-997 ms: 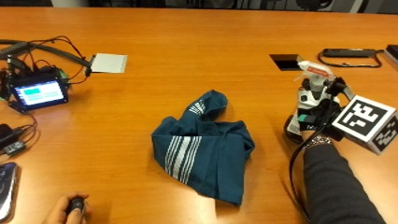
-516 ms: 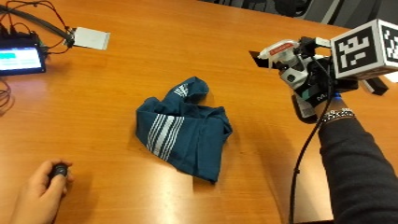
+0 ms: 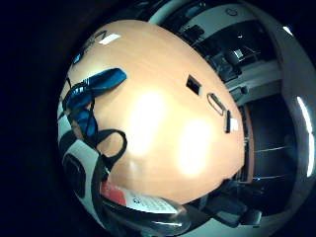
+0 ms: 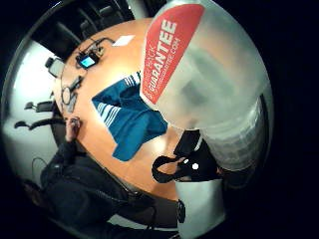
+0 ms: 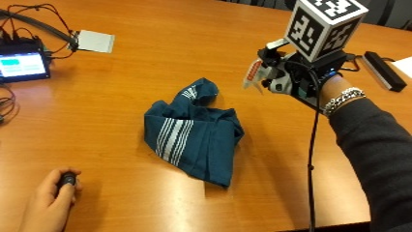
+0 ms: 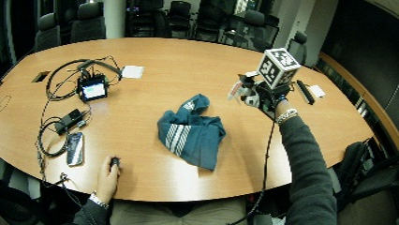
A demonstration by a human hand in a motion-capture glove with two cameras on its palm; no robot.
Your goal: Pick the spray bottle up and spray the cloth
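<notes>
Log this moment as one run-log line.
right hand: grips spray bottle, lifted | nozzle: toward cloth | cloth: crumpled on table | spray: none visible
</notes>
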